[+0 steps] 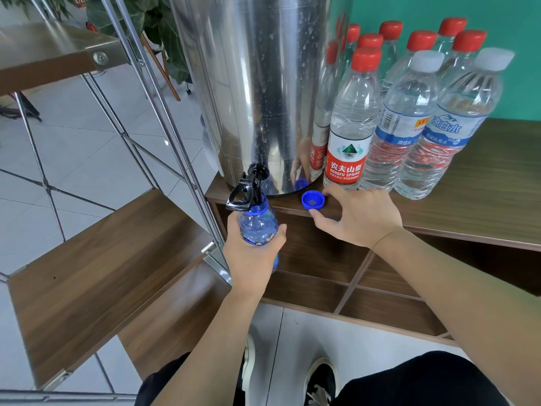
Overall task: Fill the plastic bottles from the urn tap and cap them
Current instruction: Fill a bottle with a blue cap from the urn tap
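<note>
Right now left hand (pixel 251 253) grips the blue bottle (pixel 259 224) mid-frame, mouth under the urn (pixel 251 83) tap (pixel 248 186). Right hand (pixel 357 215) lies relaxed by the cap (pixel 313 199), holding nothing. I expect thin walls to flex, weight growing; hold mid-body.

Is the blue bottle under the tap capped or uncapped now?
Uncapped. The blue bottle, gripped by the left hand, sits under the tap; its blue cap lies upturned on the counter.

Office-like room: tiled floor (pixel 73 136), wooden cubby shelf (pixel 380 303), steel urn (pixel 248 83), potted plant (pixel 164 33).
</note>
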`<state>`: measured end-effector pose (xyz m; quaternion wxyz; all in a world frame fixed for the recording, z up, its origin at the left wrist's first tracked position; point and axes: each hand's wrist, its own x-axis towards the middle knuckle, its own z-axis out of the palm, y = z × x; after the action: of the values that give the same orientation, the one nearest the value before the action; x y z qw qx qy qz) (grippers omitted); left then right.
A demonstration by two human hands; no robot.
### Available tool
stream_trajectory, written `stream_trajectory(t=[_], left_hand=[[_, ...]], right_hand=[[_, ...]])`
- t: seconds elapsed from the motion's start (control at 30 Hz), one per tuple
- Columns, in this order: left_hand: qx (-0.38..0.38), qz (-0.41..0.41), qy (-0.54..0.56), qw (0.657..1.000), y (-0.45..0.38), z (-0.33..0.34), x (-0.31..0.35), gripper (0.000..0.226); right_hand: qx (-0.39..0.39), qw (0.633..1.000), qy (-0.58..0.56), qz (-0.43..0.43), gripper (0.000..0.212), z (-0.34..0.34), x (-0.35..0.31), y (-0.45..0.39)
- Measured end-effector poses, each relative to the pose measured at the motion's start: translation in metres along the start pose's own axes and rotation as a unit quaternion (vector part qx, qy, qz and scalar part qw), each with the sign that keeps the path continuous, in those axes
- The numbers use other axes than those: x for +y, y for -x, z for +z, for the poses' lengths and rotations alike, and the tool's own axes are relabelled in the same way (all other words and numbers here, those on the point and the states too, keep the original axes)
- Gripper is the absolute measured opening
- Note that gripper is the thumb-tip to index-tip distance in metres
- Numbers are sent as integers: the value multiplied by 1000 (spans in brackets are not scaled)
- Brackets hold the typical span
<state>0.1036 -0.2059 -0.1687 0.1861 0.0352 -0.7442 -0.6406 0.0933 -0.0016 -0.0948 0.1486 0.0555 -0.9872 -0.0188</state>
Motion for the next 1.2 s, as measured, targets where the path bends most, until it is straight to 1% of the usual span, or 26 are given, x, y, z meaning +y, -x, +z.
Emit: stream_trajectory(t=[0.2, 0.37, 0.8, 1.07, 1.2], left_hand=[[1, 6, 1, 1000, 1, -1, 0, 66], [0, 3, 7, 1000, 0, -1, 1, 67], [2, 6, -1, 1000, 1, -1, 1, 66], [1, 3, -3, 1000, 1, 0, 0, 66], [-1, 6, 5, 1000, 1, -1, 1, 66]], right_hand=[[-5, 1000, -5, 0, 62, 1, 0, 0], [13, 1000, -20, 3, 58, 0, -1, 0], [20, 1000, -15, -5, 58, 2, 0, 1], [8, 1000, -3, -6, 60, 2, 1, 0], [16, 1000, -9, -8, 60, 4, 2, 0]])
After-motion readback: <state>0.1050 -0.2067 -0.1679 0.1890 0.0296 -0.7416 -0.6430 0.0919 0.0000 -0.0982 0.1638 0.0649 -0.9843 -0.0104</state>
